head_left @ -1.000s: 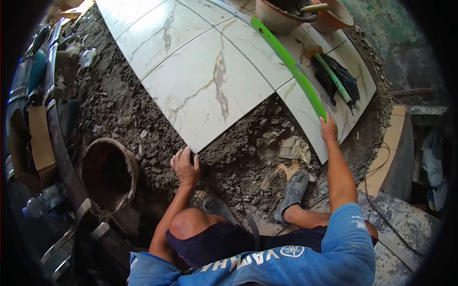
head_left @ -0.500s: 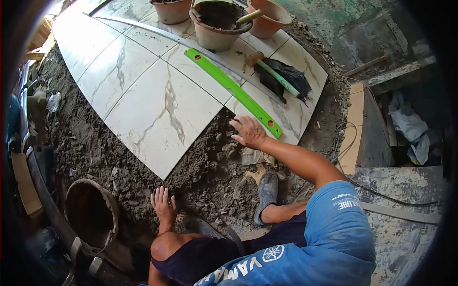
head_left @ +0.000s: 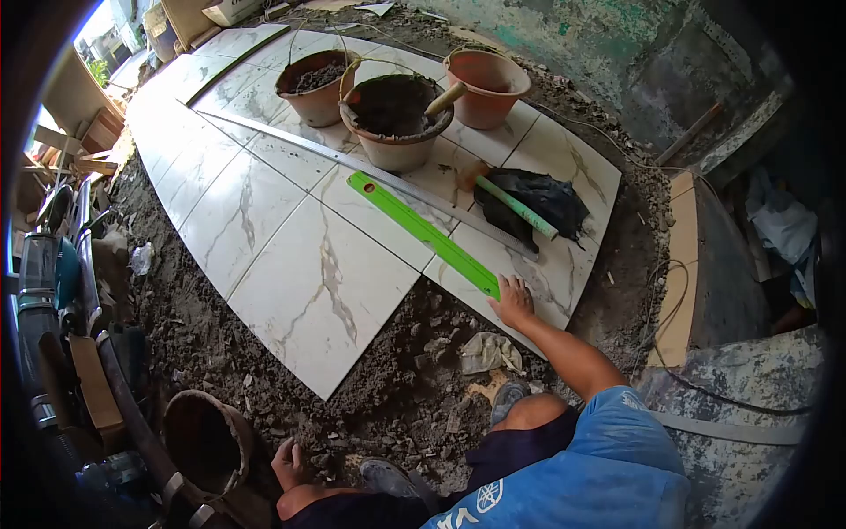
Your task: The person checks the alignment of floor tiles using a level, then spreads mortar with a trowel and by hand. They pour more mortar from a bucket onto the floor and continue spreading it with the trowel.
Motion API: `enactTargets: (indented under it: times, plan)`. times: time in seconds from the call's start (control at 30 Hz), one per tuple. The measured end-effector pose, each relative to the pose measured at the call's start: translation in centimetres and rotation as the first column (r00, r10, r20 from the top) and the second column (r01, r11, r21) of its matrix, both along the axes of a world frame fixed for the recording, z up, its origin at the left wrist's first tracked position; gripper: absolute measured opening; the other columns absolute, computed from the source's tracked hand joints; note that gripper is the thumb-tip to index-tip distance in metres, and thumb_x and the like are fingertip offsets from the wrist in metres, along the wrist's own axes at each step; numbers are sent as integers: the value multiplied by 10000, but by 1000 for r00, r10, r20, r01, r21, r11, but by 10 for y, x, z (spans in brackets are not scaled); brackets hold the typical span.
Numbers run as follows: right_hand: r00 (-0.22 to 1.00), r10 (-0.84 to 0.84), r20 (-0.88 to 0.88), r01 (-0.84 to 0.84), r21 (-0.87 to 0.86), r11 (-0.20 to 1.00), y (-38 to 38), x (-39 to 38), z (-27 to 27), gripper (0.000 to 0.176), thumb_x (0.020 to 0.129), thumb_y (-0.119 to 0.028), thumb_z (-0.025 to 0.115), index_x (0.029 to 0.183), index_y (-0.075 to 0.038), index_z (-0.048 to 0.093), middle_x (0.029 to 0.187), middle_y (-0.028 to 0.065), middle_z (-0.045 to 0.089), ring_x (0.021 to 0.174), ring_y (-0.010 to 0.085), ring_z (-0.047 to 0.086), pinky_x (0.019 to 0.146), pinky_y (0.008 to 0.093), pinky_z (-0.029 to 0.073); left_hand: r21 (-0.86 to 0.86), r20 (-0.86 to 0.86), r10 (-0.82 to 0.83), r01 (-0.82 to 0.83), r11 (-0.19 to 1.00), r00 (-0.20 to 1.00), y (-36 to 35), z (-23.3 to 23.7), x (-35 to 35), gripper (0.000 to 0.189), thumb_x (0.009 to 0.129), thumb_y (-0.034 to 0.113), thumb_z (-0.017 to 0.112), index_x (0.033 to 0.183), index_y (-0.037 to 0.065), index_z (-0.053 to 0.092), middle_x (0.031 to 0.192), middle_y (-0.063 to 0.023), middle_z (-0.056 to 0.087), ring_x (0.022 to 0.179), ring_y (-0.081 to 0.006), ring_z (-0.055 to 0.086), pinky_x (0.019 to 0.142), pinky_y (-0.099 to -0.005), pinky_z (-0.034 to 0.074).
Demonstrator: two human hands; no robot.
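here, right hand [head_left: 514, 302], flat green level [head_left: 425, 232], glossy tiles [head_left: 322, 291]

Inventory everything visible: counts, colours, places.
tiles: several, veined white, centre
level: one, green, on tiles
metal bar: one, silver, beside level
buckets: three, orange to beige, on tiles
brown bucket: one, lower left
tool: one, tan handle, middle bucket
mallet: one, green handle, on black sheet
scrap: one, pale, on soil
soil: one bed, grey, around tiles
wall: one, green-grey, upper right
left hand: one, bare, lower left
right hand: one, bare, at level's end
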State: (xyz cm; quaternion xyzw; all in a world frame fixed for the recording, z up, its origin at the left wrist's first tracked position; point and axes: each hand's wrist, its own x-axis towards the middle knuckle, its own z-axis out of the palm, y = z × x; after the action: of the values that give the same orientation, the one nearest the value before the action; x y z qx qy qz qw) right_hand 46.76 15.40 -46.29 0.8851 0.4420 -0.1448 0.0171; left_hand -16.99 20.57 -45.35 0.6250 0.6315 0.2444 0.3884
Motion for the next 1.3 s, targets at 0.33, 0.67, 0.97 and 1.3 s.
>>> enactTargets:
  times: [0.33, 0.67, 0.97, 1.3]
  plan:
    - [975, 185, 121, -218, 391, 894, 83, 62, 50, 530, 785, -316, 758, 1194, -46, 555, 1123, 135, 551, 1052, 333, 539, 885, 436, 454, -545, 220, 585, -398, 737, 781, -74, 143, -21, 496, 990, 222, 570, 1418, 28, 414, 1285, -160, 580, 1172, -278, 561, 999, -404, 467]
    - [878, -122, -462, 378, 515, 770, 380, 223, 154, 925, 752, -681, 669, 1394, -55, 439, 1181, 229, 639, 1036, 354, 652, 842, 436, 517, -549, 186, 737, -553, 627, 650, -132, 207, 25, 494, 997, 244, 555, 1413, 17, 415, 1277, -155, 585, 1162, -278, 568, 993, -404, 470]
    - [939, 139, 314, -335, 748, 573, 374, 141, 292, 419, 809, -421, 700, 962, -46, 591, 866, 214, 685, 844, 406, 674, 735, 488, 539, -406, 173, 743, -640, 652, 646, -190, 261, 12, 496, 1004, 264, 542, 1409, 6, 416, 1270, -152, 589, 1154, -277, 573, 987, -403, 472]
    - [855, -88, -512, 507, 785, 357, 195, 121, 192, 391, 908, -384, 649, 879, -31, 483, 624, 80, 600, 441, 160, 601, 404, 315, 464, 92, 264, 509, -546, 833, 820, -68, 291, 94, 387, 1005, 220, 532, 1301, -30, 525, 1174, -163, 641, 1057, -253, 623, 932, -384, 485]
